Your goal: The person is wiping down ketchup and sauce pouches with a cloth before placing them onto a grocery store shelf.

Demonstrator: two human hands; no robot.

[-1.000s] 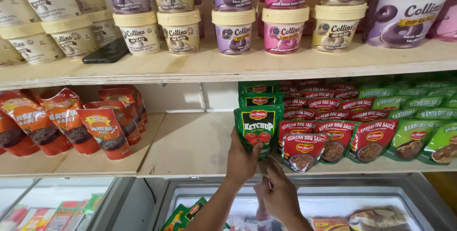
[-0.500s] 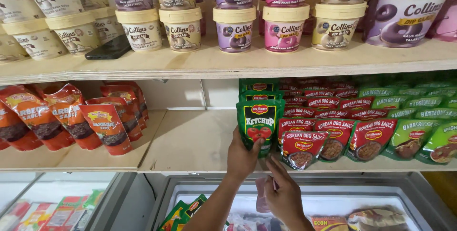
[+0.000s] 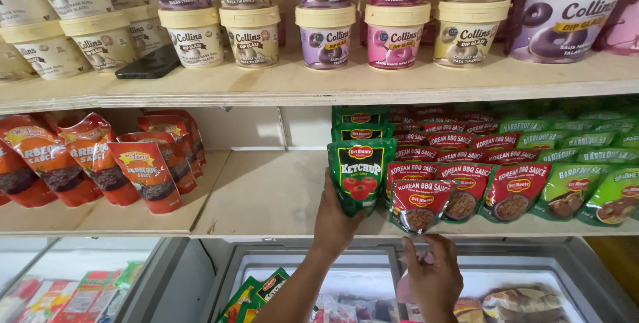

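— What did the left hand (image 3: 335, 220) hold?

— It gripped the green sauce pouch (image 3: 360, 175) by its bottom edge. The pouch stood upright at the front of the wooden shelf (image 3: 266, 193), just beside the red sauce pouches (image 3: 439, 190).

— And the right hand (image 3: 434, 276)?

— It was lower down, over the freezer (image 3: 373, 276). Its fingers curled around something small and pink (image 3: 407, 283). I could not tell what it was.

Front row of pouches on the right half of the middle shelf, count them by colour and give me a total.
Green plastic pouches: 3, one of them gripped by the left hand
Red plastic pouches: 3
Total: 6
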